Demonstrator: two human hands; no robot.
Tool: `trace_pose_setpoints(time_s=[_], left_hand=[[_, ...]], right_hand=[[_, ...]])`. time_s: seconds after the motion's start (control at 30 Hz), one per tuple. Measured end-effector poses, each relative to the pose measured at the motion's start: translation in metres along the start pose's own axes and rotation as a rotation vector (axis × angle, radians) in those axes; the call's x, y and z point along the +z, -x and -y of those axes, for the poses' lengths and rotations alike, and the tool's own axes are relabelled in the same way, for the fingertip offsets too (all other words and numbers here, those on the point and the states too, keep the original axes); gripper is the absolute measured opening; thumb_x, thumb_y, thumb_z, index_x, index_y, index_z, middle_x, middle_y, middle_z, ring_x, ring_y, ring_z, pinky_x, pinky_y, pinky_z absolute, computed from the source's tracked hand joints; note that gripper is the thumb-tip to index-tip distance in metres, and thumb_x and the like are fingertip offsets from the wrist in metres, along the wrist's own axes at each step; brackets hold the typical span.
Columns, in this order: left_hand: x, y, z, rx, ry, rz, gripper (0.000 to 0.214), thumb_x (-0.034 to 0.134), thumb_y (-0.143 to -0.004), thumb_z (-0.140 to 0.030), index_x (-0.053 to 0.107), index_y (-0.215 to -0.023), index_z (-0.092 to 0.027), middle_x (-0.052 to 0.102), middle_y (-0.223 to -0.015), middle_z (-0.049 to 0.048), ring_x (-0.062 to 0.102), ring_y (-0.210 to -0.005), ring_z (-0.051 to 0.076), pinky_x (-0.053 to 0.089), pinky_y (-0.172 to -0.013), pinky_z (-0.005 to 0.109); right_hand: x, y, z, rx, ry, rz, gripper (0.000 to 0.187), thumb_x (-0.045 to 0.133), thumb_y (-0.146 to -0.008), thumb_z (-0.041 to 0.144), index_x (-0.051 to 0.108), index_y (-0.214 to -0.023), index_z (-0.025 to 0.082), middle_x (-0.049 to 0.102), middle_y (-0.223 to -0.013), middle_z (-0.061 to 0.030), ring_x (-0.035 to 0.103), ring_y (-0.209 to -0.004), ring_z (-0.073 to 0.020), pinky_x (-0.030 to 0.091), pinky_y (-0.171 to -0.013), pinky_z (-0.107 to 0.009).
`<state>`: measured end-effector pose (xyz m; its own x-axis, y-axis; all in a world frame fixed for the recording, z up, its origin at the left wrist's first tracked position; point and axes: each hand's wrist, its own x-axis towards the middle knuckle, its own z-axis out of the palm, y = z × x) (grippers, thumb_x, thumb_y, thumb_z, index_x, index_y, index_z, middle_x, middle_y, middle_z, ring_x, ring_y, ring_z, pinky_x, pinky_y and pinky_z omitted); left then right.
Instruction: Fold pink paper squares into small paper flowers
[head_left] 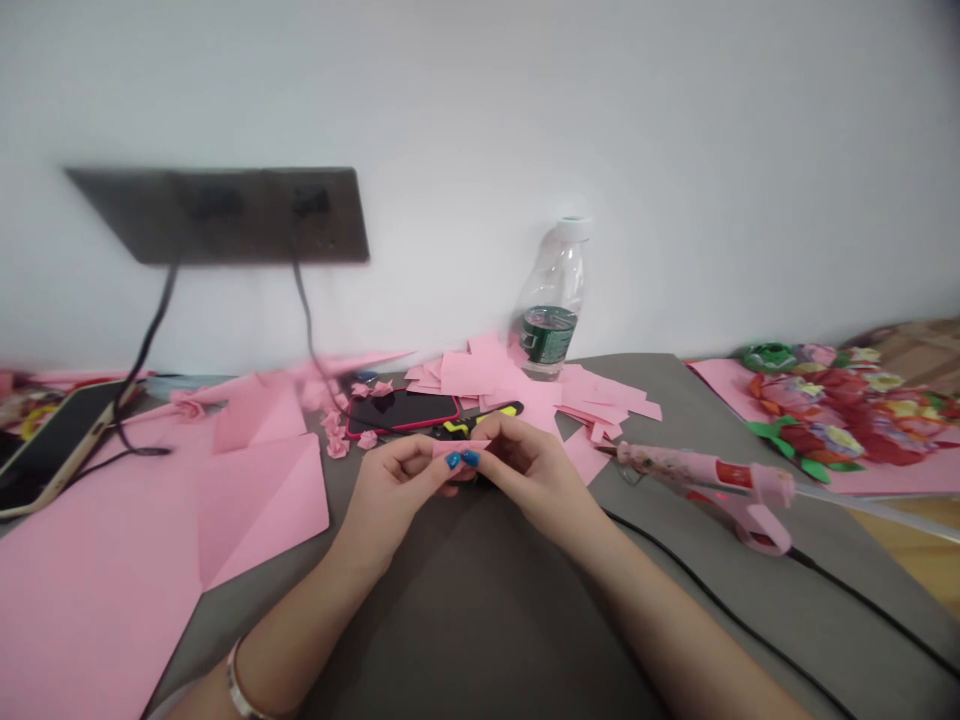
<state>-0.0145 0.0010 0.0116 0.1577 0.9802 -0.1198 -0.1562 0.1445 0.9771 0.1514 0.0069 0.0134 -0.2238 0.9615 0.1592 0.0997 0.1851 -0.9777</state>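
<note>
My left hand (401,485) and my right hand (529,468) meet over the grey table (480,600), both pinched on a small pink paper piece (459,447). Blue-painted nails show on the left hand's fingertips. Just behind the hands lie a black phone with a red case (403,410) and a black and yellow tool (480,422), partly hidden by the fingers. Large folded pink paper sheets (225,480) lie to the left. A heap of cut pink paper squares (517,385) lies behind.
A pink glue gun (712,475) with a black cord lies at the right. A clear plastic bottle (553,300) stands against the wall. Colourful paper flowers (832,410) sit far right. A second phone (56,445) lies far left, cables running to a wall socket (225,212).
</note>
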Motion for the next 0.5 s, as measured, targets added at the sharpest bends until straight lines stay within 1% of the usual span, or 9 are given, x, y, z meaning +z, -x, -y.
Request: trace_pose_setpoints(time_s=[0.17,0.23,0.37,0.43,0.5], left_hand=[[-0.0004,0.0006,0.0,0.029,-0.032,-0.017,0.022,0.078,-0.073,-0.036,0.073,-0.075,-0.015,0.076,-0.073,0.0051,0.07,-0.071,0.016,0.056,-0.066,0.023],[-0.0005,0.0002,0.0003,0.046,-0.04,-0.01,0.021,0.077,-0.074,-0.036,0.072,-0.075,-0.015,0.073,-0.071,0.0036,0.067,-0.068,0.015,0.056,-0.065,0.023],[-0.0003,-0.001,-0.0006,0.127,-0.08,-0.011,0.016,0.076,-0.076,-0.032,0.07,-0.078,-0.017,0.068,-0.075,0.0005,0.061,-0.07,0.013,0.053,-0.063,0.022],[-0.0007,-0.0014,-0.0012,0.175,-0.11,-0.008,0.013,0.076,-0.076,-0.029,0.07,-0.08,-0.017,0.066,-0.077,0.0,0.059,-0.072,0.012,0.051,-0.065,0.021],[-0.0013,-0.0015,-0.0013,0.183,-0.131,0.005,0.012,0.075,-0.078,-0.028,0.07,-0.08,-0.017,0.066,-0.076,-0.0001,0.057,-0.071,0.011,0.048,-0.066,0.02]], right_hand=[[0.0004,0.001,0.002,-0.034,0.028,0.02,0.024,0.06,-0.088,0.041,0.057,-0.079,0.019,0.06,-0.076,-0.003,0.055,-0.069,-0.0157,0.045,-0.064,-0.029],[0.0003,0.001,0.0017,-0.046,0.034,0.023,0.026,0.06,-0.088,0.042,0.057,-0.077,0.019,0.06,-0.076,-0.0031,0.055,-0.069,-0.0157,0.045,-0.063,-0.029],[-0.0003,0.0006,0.0018,-0.058,0.06,0.025,0.025,0.06,-0.088,0.041,0.058,-0.076,0.019,0.059,-0.074,-0.0024,0.053,-0.068,-0.0154,0.042,-0.062,-0.028],[-0.0005,0.0005,0.0027,-0.054,0.072,0.04,0.024,0.059,-0.088,0.038,0.058,-0.075,0.019,0.06,-0.074,-0.0025,0.053,-0.069,-0.0155,0.042,-0.061,-0.027],[-0.0003,0.0007,0.0034,-0.05,0.082,0.06,0.023,0.058,-0.089,0.037,0.059,-0.075,0.018,0.061,-0.076,-0.0031,0.055,-0.07,-0.016,0.042,-0.062,-0.027]])
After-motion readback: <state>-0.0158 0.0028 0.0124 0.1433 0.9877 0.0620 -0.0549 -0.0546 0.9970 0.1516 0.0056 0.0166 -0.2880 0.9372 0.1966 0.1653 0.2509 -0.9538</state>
